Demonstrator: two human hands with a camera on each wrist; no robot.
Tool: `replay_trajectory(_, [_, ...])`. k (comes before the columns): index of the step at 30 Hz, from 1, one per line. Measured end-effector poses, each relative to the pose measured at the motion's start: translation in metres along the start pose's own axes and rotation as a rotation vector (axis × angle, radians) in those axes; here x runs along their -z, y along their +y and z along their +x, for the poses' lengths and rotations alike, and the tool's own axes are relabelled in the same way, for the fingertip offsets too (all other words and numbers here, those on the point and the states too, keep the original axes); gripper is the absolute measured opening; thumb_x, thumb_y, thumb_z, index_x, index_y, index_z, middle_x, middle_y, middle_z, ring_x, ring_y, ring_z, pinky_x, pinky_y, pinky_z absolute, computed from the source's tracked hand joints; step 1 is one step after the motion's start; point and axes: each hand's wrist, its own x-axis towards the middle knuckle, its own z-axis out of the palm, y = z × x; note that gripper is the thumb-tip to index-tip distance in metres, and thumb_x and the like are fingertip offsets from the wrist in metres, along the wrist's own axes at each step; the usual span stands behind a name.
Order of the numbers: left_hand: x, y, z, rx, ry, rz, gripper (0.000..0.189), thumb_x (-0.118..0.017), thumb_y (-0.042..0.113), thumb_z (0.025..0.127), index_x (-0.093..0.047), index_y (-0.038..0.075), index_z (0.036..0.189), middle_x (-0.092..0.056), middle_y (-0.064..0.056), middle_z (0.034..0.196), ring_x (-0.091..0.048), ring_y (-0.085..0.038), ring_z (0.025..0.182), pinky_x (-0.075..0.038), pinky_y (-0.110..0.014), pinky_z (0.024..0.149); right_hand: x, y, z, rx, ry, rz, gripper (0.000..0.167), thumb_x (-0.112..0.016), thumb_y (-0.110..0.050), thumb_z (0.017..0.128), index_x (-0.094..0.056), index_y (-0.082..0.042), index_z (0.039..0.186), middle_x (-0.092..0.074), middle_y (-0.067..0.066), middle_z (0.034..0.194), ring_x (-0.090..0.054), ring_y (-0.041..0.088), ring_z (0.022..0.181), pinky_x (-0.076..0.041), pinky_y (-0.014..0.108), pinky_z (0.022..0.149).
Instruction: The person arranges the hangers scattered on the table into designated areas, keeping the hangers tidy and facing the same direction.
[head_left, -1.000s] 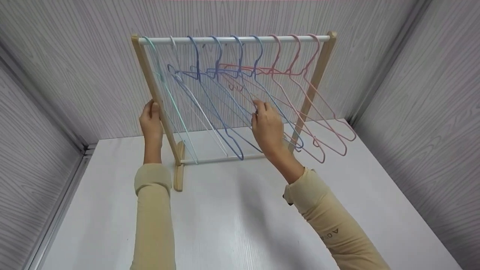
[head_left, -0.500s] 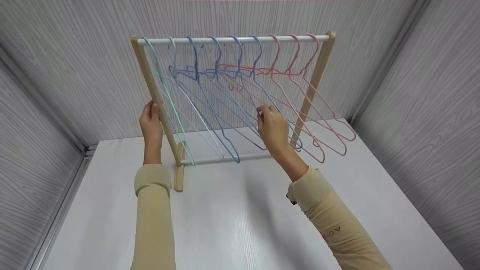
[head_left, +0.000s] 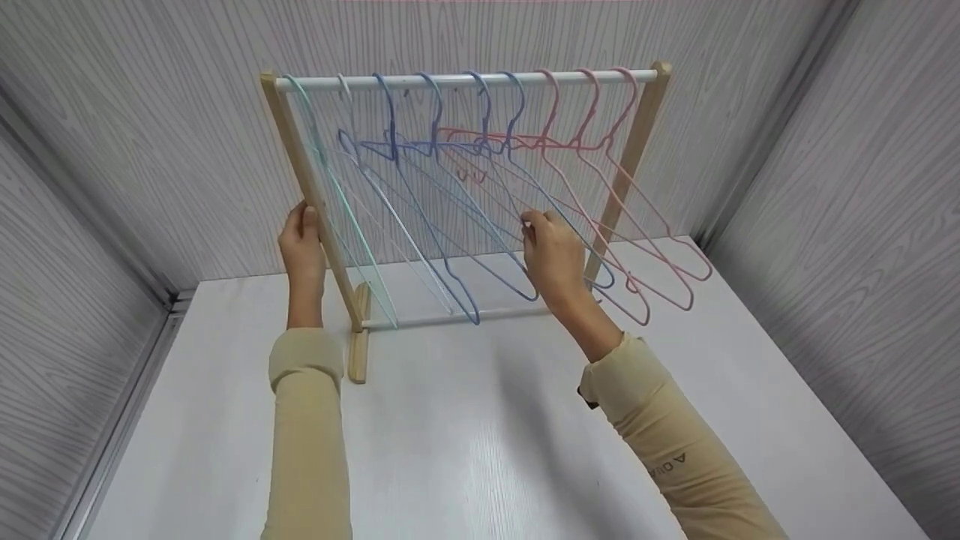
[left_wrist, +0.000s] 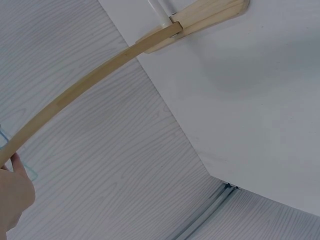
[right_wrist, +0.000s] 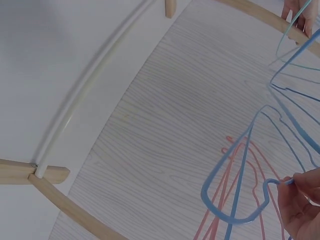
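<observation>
In the head view my left hand (head_left: pixel 302 244) grips the left wooden post (head_left: pixel 294 150) of a small clothes rack, thumb on the near side. My right hand (head_left: pixel 553 259) pinches the lower end of a blue clothes hanger (right_wrist: pixel 235 219) between thumb and fingertips. The hook of that hanger stays over the rack's white rod (head_left: pixel 409 80). Other blue hangers (head_left: pixel 463 289) hang to its left, and one hangs to its right. A mint hanger (head_left: pixel 352 206) and a white hanger (head_left: pixel 345 88) are nearest the left post. Three pink hangers (head_left: pixel 637 214) hang at the right end.
The rack stands on a white table (head_left: pixel 420 435) close to the grained back wall (head_left: pixel 187 135). A wooden foot (head_left: pixel 358 360) and a lower white bar (right_wrist: pixel 75 107) brace it. Side walls (head_left: pixel 862 247) enclose the table left and right.
My right hand has moved right and slightly down with the blue hanger, whose hook has slid a little right on the rod. The mint and white hangers sway slightly. My left hand stays put.
</observation>
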Motion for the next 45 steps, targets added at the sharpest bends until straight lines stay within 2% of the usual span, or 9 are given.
replay_trajectory(5, [0.0,0.001,-0.002,0.01,0.0,0.015,0.048,-0.038,0.03,0.1,-0.038,0.0,0.138,-0.045,-0.015,0.133,-0.044,-0.021,0.12,-0.037,-0.024,0.096,0.004,-0.001,-0.001,0.004,0.0,0.017,0.013,-0.059,-0.003,0.089,-0.065,0.0,0.1,-0.063,0.011,0.085,-0.061,0.023,0.073,-0.051,0.032,0.061])
replay_trajectory(8, [0.0,0.003,-0.004,0.0,-0.003,0.021,0.049,-0.038,0.03,0.1,-0.037,0.0,0.138,-0.046,-0.015,0.132,-0.044,-0.022,0.12,-0.037,-0.026,0.096,0.009,0.0,0.002,0.026,0.059,0.026,0.013,-0.06,-0.003,0.088,-0.066,-0.001,0.1,-0.061,0.011,0.089,-0.058,0.024,0.079,-0.05,0.032,0.066])
replay_trajectory(11, [0.0,0.003,-0.004,-0.005,0.0,0.027,0.049,-0.038,0.03,0.1,-0.038,-0.001,0.137,-0.047,-0.016,0.13,-0.046,-0.023,0.119,-0.038,-0.026,0.096,0.013,0.004,0.004,0.035,0.132,-0.011,0.015,-0.062,-0.003,0.087,-0.066,-0.003,0.101,-0.059,0.012,0.095,-0.053,0.026,0.085,-0.048,0.036,0.069])
replay_trajectory(13, [0.0,0.003,-0.004,-0.009,0.006,0.025,0.048,-0.038,0.03,0.1,-0.038,-0.001,0.137,-0.048,-0.016,0.13,-0.046,-0.023,0.118,-0.038,-0.027,0.096,0.015,0.007,0.006,0.027,0.152,-0.04,0.017,-0.063,-0.003,0.086,-0.065,-0.004,0.103,-0.058,0.013,0.098,-0.052,0.028,0.088,-0.047,0.038,0.072])
replay_trajectory(16, [0.001,0.003,-0.004,-0.009,0.014,0.025,0.048,-0.039,0.029,0.1,-0.039,-0.001,0.137,-0.048,-0.016,0.13,-0.046,-0.023,0.118,-0.039,-0.027,0.095,0.015,0.013,0.006,0.018,0.136,-0.026,0.02,-0.062,0.0,0.086,-0.063,-0.002,0.107,-0.058,0.015,0.098,-0.053,0.029,0.088,-0.046,0.039,0.076])
replay_trajectory(23, [0.0,0.001,-0.003,-0.01,0.008,0.017,0.048,-0.039,0.028,0.1,-0.038,-0.002,0.137,-0.046,-0.017,0.131,-0.046,-0.024,0.119,-0.038,-0.028,0.096,0.013,0.023,0.002,0.031,0.133,0.054,0.016,-0.056,0.004,0.089,-0.063,0.005,0.103,-0.061,0.016,0.089,-0.056,0.029,0.082,-0.05,0.038,0.073])
replay_trajectory(34, [0.0,-0.001,0.0,-0.016,0.015,0.008,0.047,-0.04,0.027,0.1,-0.039,-0.003,0.136,-0.046,-0.018,0.132,-0.045,-0.026,0.12,-0.038,-0.028,0.096,0.02,0.027,0.005,-0.013,0.13,0.066,0.016,-0.058,0.003,0.088,-0.068,0.006,0.101,-0.062,0.015,0.084,-0.059,0.028,0.078,-0.051,0.035,0.07])
replay_trajectory(40, [-0.001,-0.002,0.001,-0.038,0.009,0.0,0.046,-0.039,0.025,0.1,-0.038,-0.004,0.136,-0.045,-0.019,0.132,-0.044,-0.027,0.12,-0.038,-0.03,0.096,0.021,0.03,0.005,-0.01,0.145,0.069,0.016,-0.06,0.0,0.088,-0.067,0.004,0.102,-0.061,0.015,0.09,-0.055,0.028,0.082,-0.049,0.033,0.07])
replay_trajectory(45, [0.0,0.001,0.0,-0.02,-0.006,-0.021,0.045,-0.038,0.022,0.1,-0.036,-0.004,0.137,-0.043,-0.019,0.134,-0.041,-0.027,0.123,-0.036,-0.029,0.098,0.025,0.033,0.007,-0.018,0.195,0.061,0.02,-0.061,0.001,0.087,-0.064,0.001,0.107,-0.056,0.014,0.102,-0.048,0.029,0.094,-0.044,0.038,0.08])
